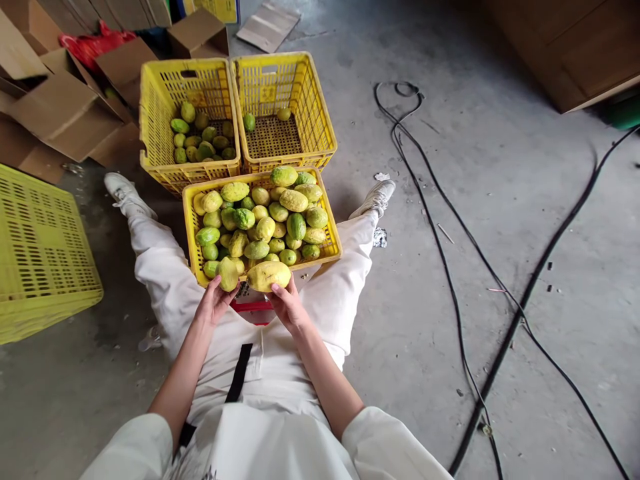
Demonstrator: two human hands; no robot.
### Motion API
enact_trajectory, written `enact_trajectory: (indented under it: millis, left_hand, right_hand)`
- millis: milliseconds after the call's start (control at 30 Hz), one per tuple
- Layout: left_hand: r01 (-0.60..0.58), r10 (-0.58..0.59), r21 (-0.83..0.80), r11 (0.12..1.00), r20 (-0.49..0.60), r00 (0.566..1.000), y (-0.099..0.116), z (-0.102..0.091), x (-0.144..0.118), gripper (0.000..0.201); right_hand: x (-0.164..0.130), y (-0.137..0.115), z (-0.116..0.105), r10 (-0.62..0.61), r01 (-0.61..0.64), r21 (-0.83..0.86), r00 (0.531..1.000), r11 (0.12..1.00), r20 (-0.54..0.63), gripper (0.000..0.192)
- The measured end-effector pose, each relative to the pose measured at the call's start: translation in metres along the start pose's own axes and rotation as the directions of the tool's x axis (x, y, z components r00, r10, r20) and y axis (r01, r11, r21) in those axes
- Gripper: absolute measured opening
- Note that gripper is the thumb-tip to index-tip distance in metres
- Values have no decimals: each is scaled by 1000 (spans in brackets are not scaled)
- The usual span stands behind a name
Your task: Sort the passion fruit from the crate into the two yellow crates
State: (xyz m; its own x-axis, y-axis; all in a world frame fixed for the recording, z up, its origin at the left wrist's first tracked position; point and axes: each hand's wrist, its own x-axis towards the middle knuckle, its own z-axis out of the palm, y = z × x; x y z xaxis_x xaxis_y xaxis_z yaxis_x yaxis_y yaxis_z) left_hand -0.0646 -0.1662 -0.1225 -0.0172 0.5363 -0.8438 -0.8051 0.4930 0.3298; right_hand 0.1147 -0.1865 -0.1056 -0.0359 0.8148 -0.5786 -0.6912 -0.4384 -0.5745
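My left hand (pixel 215 301) is closed around a smaller yellow-green fruit (pixel 229 273), held by its lower left side. In my right hand (pixel 290 305) is a large, oval yellow fruit (pixel 265 276), gripped at its right end. Both fruits are at the near rim of a yellow plastic crate (pixel 330 230) between my legs. That crate is heaped with several oval fruits, from green to yellow, some with brown-marked skins. Their exact kind is hard to tell.
Behind stand two deeper yellow crates: the left crate (pixel 165 133) holds several fruits, the right crate (pixel 315 113) two. Another yellow crate (pixel 45 247) stands at left, below cardboard boxes (pixel 65 110). Black cables (pixel 540 267) cross the concrete floor at right.
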Motion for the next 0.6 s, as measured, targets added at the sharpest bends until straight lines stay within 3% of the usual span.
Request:
enact_trajectory:
  millis: [300,600]
  left_hand:
    - [1,-1,-31,1000,18,1000,1,1,-1,43]
    - [29,-29,-35,999,21,999,3,5,-3,39]
  right_hand:
    - [-2,-1,0,20,-20,10,1000,1000,3,60]
    - [-3,2,4,22,-21,-29,999,999,43,59]
